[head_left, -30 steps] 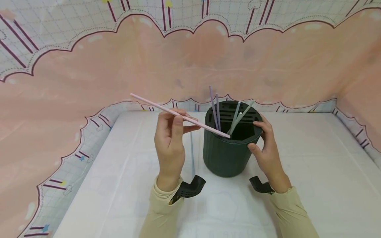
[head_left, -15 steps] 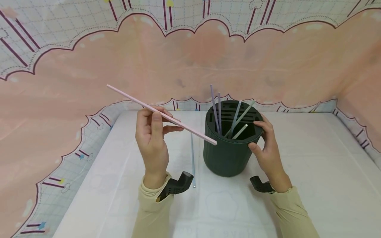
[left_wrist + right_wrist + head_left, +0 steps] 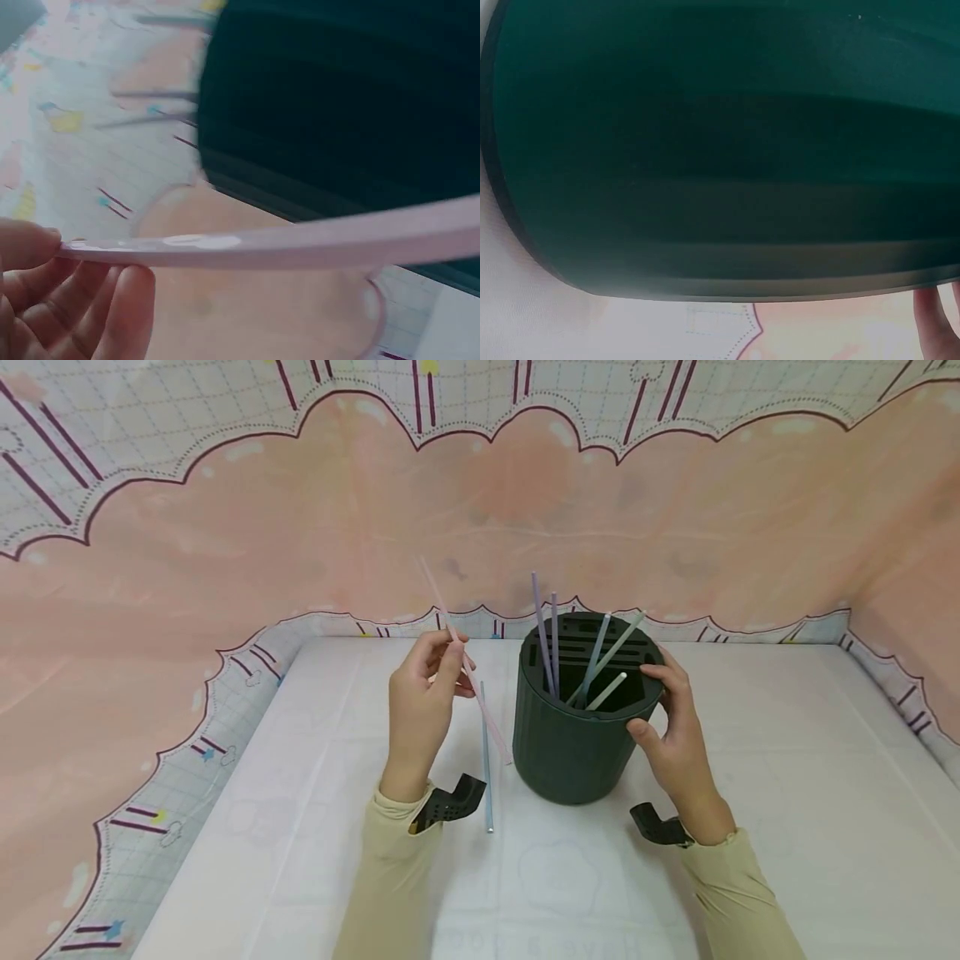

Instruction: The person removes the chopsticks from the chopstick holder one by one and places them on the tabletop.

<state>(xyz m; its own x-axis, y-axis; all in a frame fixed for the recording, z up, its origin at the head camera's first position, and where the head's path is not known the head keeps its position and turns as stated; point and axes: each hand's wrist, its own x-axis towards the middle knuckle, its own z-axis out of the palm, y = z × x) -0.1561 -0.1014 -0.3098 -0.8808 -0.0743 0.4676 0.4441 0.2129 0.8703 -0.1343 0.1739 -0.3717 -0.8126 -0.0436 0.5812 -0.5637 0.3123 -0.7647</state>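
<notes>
My left hand (image 3: pixel 422 714) pinches a thin pink straw (image 3: pixel 491 727) between thumb and fingers, left of a dark green round holder (image 3: pixel 573 760). The straw slants, its lower end near the holder's side, and looks blurred in the head view. Up close in the left wrist view, the pink straw (image 3: pixel 300 244) runs right from the fingertips, smooth and shiny. My right hand (image 3: pixel 678 747) grips the holder's right rim, thumb in front. Purple straws (image 3: pixel 540 635), a blue straw (image 3: pixel 595 652) and pale green straws (image 3: pixel 618 645) stand in the holder.
A light blue straw (image 3: pixel 488 793) lies on the white table (image 3: pixel 300 860), beside the left wrist. The holder's top has a slotted part (image 3: pixel 600 631) at the back. A peach, cloud-patterned cloth (image 3: pixel 225 560) hangs behind the table.
My left hand moved left from the holder's mouth with the pink straw, then back right, turning it steeper. A pale green straw shifted in the holder. The right hand stayed put.
</notes>
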